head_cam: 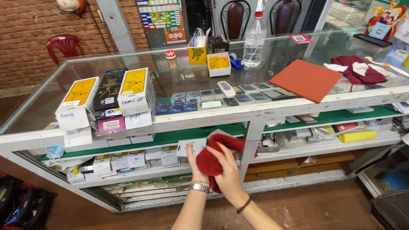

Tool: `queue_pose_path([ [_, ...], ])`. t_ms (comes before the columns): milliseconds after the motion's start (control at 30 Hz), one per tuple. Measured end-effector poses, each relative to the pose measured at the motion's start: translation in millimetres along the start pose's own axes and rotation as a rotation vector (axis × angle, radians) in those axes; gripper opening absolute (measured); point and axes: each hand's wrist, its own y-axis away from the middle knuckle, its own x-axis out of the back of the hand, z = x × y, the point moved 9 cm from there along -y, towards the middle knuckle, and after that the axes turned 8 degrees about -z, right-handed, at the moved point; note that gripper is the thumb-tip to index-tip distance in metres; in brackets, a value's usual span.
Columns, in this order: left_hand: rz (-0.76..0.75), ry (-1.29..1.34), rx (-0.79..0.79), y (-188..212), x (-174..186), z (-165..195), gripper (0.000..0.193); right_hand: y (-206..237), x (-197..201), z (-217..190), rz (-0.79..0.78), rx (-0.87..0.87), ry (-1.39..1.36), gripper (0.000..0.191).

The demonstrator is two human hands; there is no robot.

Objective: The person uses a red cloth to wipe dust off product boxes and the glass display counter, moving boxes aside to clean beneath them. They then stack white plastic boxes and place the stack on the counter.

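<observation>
My left hand (192, 164), with a silver watch on its wrist, holds a small white box (192, 147) low in front of a glass display counter (255, 111). A dark red cloth (211, 162) is bunched over the right side of the box. My right hand (228, 172), with a dark bead bracelet at the wrist, presses on the cloth from the front and grips it. Most of the box is hidden behind the cloth and my fingers.
On the countertop are stacked phone boxes (106, 100) at the left, a clear spray bottle (254, 40), an orange-red mat (306, 79) and a maroon cloth (360, 70). Green-lined shelves (170, 137) inside hold several small boxes. A red plastic chair (64, 44) stands behind.
</observation>
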Motion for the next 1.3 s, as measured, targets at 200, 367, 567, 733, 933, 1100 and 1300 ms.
queue_pose_path([
  [200, 0.261, -0.268, -0.165, 10, 6, 30, 0.057, 2, 13, 13, -0.265, 0.082, 0.367, 0.071],
  [367, 0.397, -0.231, -0.099, 22, 13, 22, 0.067, 3, 15, 25, -0.152, 0.127, 0.163, 0.067],
  [567, 0.365, -0.176, -0.147, 25, 13, 43, 0.075, 12, 28, 60, -0.417, -0.062, 0.343, 0.05],
  [733, 0.408, -0.083, -0.022, 30, -9, 36, 0.083, -59, 123, 64, 0.14, -0.041, 0.226, 0.043],
  [933, 0.333, -0.087, 0.044, 42, -41, 9, 0.084, -218, 125, 85, 0.01, -0.021, 0.607, 0.07],
  [1100, 0.266, -0.306, -0.161, 44, -69, 19, 0.079, -144, 101, 93, 0.138, -0.01, 0.343, 0.044],
  [1300, 0.178, -1.138, -0.704, 61, -135, 36, 0.093, 41, -73, 134, -0.33, -1.114, -1.629, 0.054],
])
